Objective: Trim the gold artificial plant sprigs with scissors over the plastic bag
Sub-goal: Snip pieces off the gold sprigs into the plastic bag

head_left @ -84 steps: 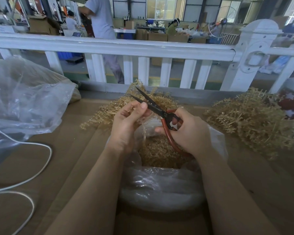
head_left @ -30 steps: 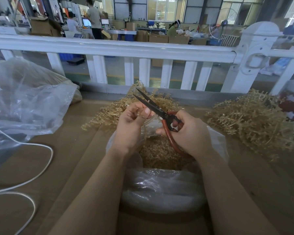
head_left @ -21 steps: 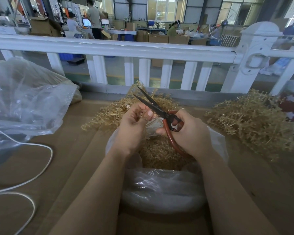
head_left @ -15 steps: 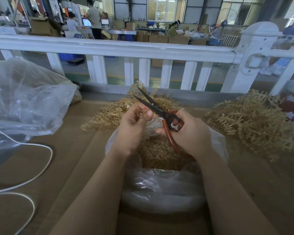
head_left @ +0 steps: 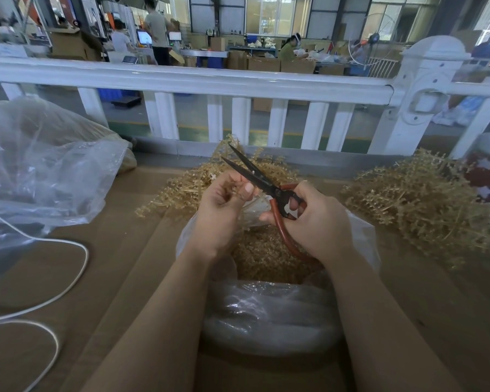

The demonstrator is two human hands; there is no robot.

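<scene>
A small gold sprig is pinched between the thumb and curled fingers of the left hand, just left of the dark blades of the red-handled scissors, whose blades stand slightly apart and point up-left. Below the fingers gapes the clear plastic bag, holding gold trimmings.

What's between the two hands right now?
In the head view, the open scissors and the mouth of the plastic bag with gold trimmings lie between left hand and right hand.
</scene>
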